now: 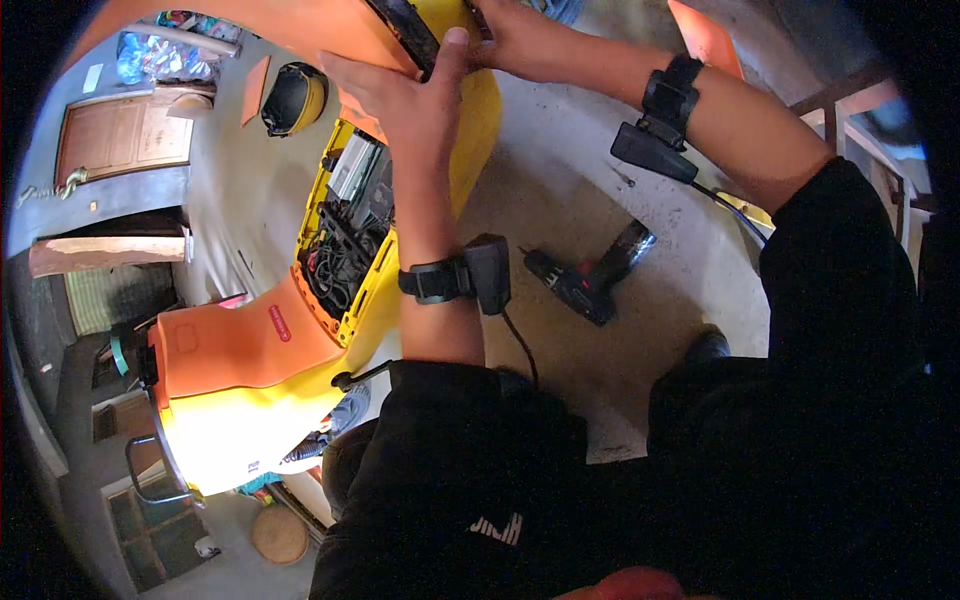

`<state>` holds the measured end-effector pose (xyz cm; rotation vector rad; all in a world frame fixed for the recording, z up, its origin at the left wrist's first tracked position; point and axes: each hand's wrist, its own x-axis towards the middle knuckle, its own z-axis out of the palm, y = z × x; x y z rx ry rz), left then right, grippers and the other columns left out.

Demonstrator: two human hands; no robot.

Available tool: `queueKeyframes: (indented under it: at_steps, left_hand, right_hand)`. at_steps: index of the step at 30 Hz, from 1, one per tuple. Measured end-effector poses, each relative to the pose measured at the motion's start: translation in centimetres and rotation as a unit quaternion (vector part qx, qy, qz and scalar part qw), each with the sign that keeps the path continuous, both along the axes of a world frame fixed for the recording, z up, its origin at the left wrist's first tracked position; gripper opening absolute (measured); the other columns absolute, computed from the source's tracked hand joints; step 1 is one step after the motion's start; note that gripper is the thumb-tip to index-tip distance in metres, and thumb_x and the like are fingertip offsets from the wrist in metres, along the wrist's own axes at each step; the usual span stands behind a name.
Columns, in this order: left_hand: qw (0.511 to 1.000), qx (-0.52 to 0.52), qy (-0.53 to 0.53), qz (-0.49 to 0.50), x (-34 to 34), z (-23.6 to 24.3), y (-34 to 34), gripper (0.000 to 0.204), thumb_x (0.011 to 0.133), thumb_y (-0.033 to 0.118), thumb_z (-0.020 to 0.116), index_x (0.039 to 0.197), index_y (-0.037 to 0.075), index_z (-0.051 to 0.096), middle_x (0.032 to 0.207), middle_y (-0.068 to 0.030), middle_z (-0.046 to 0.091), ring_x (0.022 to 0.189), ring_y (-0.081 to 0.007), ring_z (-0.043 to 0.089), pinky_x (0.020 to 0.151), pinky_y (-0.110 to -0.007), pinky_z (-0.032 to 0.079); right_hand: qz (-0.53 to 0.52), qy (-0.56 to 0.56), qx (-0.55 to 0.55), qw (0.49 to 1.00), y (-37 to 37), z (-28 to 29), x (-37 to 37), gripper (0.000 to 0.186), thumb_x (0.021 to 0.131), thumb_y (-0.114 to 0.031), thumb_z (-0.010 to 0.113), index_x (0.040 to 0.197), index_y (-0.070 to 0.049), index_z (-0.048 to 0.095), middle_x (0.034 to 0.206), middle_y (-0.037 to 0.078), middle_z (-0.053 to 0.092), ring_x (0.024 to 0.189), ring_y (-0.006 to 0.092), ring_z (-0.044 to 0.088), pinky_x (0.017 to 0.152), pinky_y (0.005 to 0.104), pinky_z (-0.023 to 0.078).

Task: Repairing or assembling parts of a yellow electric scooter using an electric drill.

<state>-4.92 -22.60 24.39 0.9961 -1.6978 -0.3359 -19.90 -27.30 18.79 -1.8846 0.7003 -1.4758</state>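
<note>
Dusty floor [530,200], drill [583,285] lying on it; left hand [410,105] spread wide against the orange panel [290,28] of a scooter [245,345], right hand [508,42] by its yellow panel [482,115], can't tell that grip.

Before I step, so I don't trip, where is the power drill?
In the head view, the drill lies on the floor right of centre, just right of the left wrist strap.

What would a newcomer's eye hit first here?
The big orange-and-yellow scooter-like vehicle filling the left and top, its open compartment showing tangled dark wiring. Next, the black power drill lying on the floor, right of the picture's centre.
</note>
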Motion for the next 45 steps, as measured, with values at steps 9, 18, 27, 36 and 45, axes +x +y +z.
queueKeyframes:
  at_steps: [9,18,27,36,45]
  left_hand:
    - [0.989,-0.091,-0.042,0.109,0.5,-2.7,-0.9,0.115,0.074,0.030,0.080,0.150,-0.011,0.005,0.153,-0.0268,0.024,0.141,-0.0346,0.029,0.118,-0.040,0.022]
    - [0.983,-0.088,-0.054,0.152,0.2,-1.7,-0.3,0.113,0.071,0.032,0.081,0.151,-0.008,0.011,0.149,-0.0251,0.029,0.139,-0.0347,0.030,0.116,-0.043,0.024]
    - [0.983,0.009,-0.057,0.176,0.3,-2.3,0.1,0.128,0.066,0.047,0.083,0.152,-0.007,0.005,0.159,-0.0292,0.007,0.149,-0.0411,0.006,0.121,-0.048,0.010]
    - [0.982,0.017,-0.046,0.182,0.5,-2.8,-0.1,0.127,0.067,0.049,0.081,0.151,-0.009,0.007,0.158,-0.0314,0.007,0.149,-0.0434,0.006,0.121,-0.050,0.009]
    - [0.980,-0.002,-0.054,0.191,0.8,-3.1,0.0,0.125,0.070,0.056,0.078,0.154,-0.003,0.006,0.157,-0.0356,0.002,0.148,-0.0477,0.000,0.119,-0.055,0.009]
  right_hand:
    - [-0.111,0.035,0.079,0.990,1.1,0.2,1.1,0.066,0.083,-0.027,0.075,0.134,0.000,0.044,0.120,0.025,0.064,0.114,0.0391,0.062,0.096,0.0440,0.050]
    - [-0.140,-0.021,0.006,0.990,2.1,0.7,2.1,0.063,0.084,-0.019,0.074,0.135,0.000,0.043,0.124,0.024,0.061,0.119,0.0397,0.058,0.100,0.0443,0.047]
    - [-0.054,-0.002,0.107,0.993,1.0,-0.5,1.3,0.070,0.085,-0.014,0.074,0.142,0.000,0.036,0.135,0.023,0.055,0.127,0.0347,0.053,0.105,0.0416,0.043]
    - [-0.008,0.006,0.119,0.993,1.1,0.5,1.2,0.079,0.082,-0.011,0.076,0.146,-0.002,0.030,0.142,0.021,0.049,0.133,0.0319,0.047,0.111,0.0405,0.038]
    - [0.048,-0.020,0.176,0.983,1.8,1.5,1.4,0.081,0.080,0.002,0.074,0.145,-0.003,0.027,0.142,0.017,0.047,0.134,0.0278,0.046,0.114,0.0413,0.036]
